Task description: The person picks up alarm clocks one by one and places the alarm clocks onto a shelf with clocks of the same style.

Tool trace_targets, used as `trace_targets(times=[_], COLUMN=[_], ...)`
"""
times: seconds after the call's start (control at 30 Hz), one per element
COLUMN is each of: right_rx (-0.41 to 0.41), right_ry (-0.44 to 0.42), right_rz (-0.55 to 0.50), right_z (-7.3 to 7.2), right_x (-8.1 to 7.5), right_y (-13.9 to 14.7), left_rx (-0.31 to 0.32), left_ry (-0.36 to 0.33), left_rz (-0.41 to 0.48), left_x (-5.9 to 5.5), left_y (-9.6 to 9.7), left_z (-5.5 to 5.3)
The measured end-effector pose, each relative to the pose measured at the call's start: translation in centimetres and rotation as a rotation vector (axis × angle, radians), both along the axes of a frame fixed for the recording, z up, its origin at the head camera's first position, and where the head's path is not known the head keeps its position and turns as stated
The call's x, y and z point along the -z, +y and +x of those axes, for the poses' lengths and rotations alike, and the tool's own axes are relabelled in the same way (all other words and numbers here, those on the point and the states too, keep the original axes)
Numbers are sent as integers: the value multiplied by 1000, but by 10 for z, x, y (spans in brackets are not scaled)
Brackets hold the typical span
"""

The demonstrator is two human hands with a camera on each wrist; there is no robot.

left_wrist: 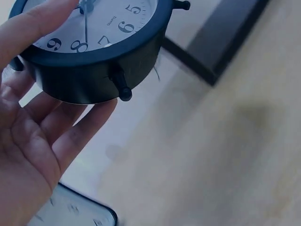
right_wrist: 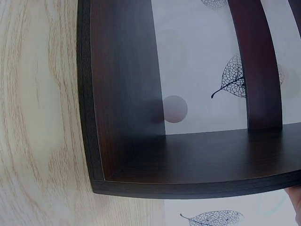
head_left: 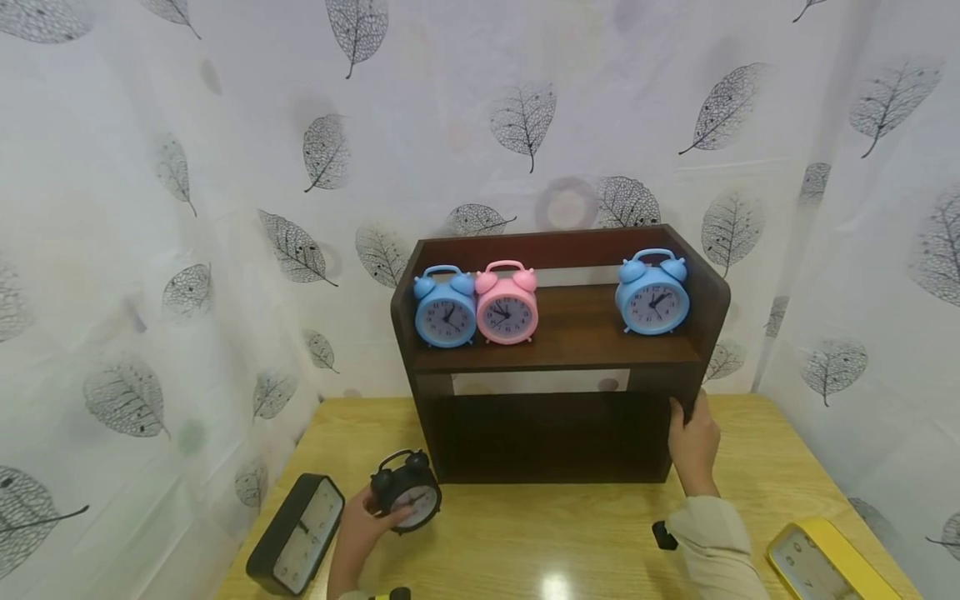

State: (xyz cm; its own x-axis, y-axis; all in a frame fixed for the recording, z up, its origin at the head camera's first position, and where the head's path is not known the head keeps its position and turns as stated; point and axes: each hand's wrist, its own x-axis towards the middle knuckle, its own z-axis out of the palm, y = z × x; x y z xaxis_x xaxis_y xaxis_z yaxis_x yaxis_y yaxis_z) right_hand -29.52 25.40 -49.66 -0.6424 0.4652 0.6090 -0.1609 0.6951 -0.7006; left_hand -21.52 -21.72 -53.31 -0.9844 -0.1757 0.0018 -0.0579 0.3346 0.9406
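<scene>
Leaf-printed sheeting (head_left: 450,108) hangs behind. Lower left, your left hand (head_left: 364,525) grips the black twin-bell alarm clock (head_left: 407,483), thumb (left_wrist: 30,28) covering some dial (left_wrist: 110,23); your right hand (head_left: 695,442), fingers partly hidden, grips the shelf (head_left: 577,321).

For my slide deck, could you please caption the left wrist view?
A left hand holds a round black clock over the wooden table, near a dark shelf.

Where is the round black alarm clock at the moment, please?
In the head view, the round black alarm clock is left of centre, held in the left hand between the rectangular black clock and the dark shelf.
</scene>
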Motion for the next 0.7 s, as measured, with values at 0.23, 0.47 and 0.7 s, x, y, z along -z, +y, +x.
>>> trace_targets(times=[0.23,0.47,0.7], right_rx=[1,-1,0], right_ry=[-20,-34,-43], right_rz=[-8,-16,-17], right_z=[0,-2,0], right_x=[-1,1,0], right_y=[0,1,0], left_rx=[80,161,214], left_ry=[38,97,170], left_rz=[16,88,54], left_x=[-26,-50,-76], left_y=[19,43,67], left_z=[-3,-5,-7])
